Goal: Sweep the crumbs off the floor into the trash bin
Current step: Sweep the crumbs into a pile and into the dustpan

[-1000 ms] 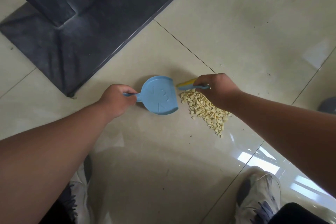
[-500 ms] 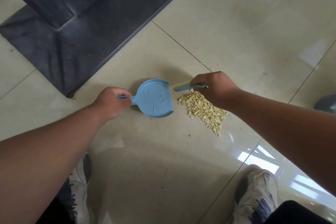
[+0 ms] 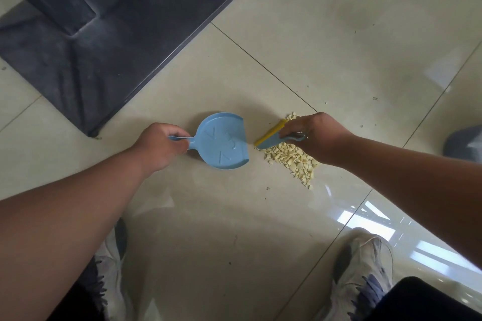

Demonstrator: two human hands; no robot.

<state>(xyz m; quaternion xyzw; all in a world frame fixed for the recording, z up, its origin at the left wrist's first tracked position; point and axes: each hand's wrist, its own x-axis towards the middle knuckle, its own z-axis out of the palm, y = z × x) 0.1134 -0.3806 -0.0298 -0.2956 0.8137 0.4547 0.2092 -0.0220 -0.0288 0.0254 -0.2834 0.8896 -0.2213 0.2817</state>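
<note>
Crumbs [image 3: 290,160] lie heaped on the tile at about 3 o'clock from the blue dustpan [image 3: 224,141], whose handle the left hand [image 3: 159,146] grips, while the right hand [image 3: 317,135] pinches the small brush [image 3: 271,135] over them, so gathering is underway and calls next for a stroke toward 9 o'clock.

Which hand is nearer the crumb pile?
Right. The right hand is directly over the crumb pile; the left hand is beyond the dustpan.
</note>
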